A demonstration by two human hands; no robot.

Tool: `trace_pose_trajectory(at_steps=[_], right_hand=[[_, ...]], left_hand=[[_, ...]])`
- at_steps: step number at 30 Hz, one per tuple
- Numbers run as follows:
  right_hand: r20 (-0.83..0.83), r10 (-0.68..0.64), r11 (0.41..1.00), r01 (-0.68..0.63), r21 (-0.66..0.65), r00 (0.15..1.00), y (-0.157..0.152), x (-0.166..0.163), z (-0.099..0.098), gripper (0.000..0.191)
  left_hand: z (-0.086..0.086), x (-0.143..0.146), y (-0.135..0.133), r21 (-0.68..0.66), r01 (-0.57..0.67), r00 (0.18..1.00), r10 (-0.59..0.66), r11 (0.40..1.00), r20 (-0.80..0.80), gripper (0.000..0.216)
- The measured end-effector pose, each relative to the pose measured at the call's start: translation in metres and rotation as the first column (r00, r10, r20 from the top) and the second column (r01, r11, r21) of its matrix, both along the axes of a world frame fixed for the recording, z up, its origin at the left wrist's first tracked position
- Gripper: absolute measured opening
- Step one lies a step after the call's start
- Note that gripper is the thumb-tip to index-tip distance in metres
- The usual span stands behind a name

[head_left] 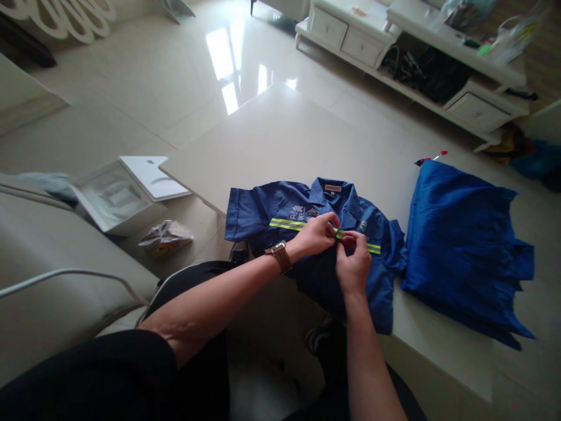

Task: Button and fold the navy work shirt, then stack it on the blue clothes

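A blue short-sleeved work shirt (263, 210) lies face up on the white table (272, 140), its lower part hanging over the near edge. A yellow and silver reflective strip (284, 224) runs across its chest, with white print above. My left hand (316, 234), a brown-strapped watch on its wrist, pinches the shirt front at the strip. Right beside it, my right hand (354, 263) grips the other side of the front opening, fingers closed. The fingertips nearly meet at the strip's middle. Whether a button is between them is too small to tell.
Folded blue clothes (460, 251) are piled on the table's right side, with a red-capped pen (440, 155) behind them. An open white box (114, 193) and a plastic bag (166, 238) stand left of the table. A white cabinet (363, 47) is at the back.
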State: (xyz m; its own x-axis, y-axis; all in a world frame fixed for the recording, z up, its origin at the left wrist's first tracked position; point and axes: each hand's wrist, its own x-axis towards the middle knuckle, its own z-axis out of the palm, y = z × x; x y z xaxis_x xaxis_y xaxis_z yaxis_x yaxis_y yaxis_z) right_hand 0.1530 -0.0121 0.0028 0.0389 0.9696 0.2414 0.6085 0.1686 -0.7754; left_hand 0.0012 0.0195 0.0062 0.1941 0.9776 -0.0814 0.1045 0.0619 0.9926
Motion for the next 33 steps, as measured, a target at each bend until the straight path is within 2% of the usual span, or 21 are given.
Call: trace_pose_trajectory(at_steps=[9, 18, 21, 23, 27, 33], right_hand=[[-0.047, -0.046, 0.999, 0.045, -0.020, 0.998, 0.0003, -0.0016, 0.0006, 0.013], [0.028, 0.029, 1.000, -0.028, -0.014, 0.999, -0.0009, 0.0001, -0.0008, 0.014], [0.046, 0.030, 1.000, -0.031, 0.007, 0.998, -0.0017, -0.0008, -0.0013, 0.015], [0.054, 0.037, 0.999, -0.038, 0.027, 0.998, -0.0018, -0.0014, -0.0018, 0.016], [0.061, 0.039, 0.998, -0.042, 0.048, 0.997, -0.0008, -0.0026, -0.0035, 0.015], [0.081, 0.047, 0.998, -0.051, 0.045, 0.996, 0.0004, -0.0034, -0.0054, 0.011]], left_hand=[[0.0022, 0.0010, -0.0006, 0.022, -0.004, 0.999, 0.004, 1.000, 0.032, 0.035], [0.0001, 0.0032, -0.0019, -0.094, -0.029, 0.999, 0.033, 0.995, 0.043, 0.031], [0.0036, 0.0006, -0.0010, -0.122, -0.052, 0.998, 0.049, 0.991, -0.031, 0.018], [0.0065, -0.0021, -0.0010, -0.158, -0.033, 0.993, 0.015, 0.987, -0.113, 0.017], [0.0079, -0.0046, -0.0036, -0.268, 0.028, 0.987, -0.069, 0.963, -0.144, 0.037], [0.0046, -0.0031, -0.0038, -0.240, 0.096, 0.973, -0.142, 0.966, -0.180, 0.043]])
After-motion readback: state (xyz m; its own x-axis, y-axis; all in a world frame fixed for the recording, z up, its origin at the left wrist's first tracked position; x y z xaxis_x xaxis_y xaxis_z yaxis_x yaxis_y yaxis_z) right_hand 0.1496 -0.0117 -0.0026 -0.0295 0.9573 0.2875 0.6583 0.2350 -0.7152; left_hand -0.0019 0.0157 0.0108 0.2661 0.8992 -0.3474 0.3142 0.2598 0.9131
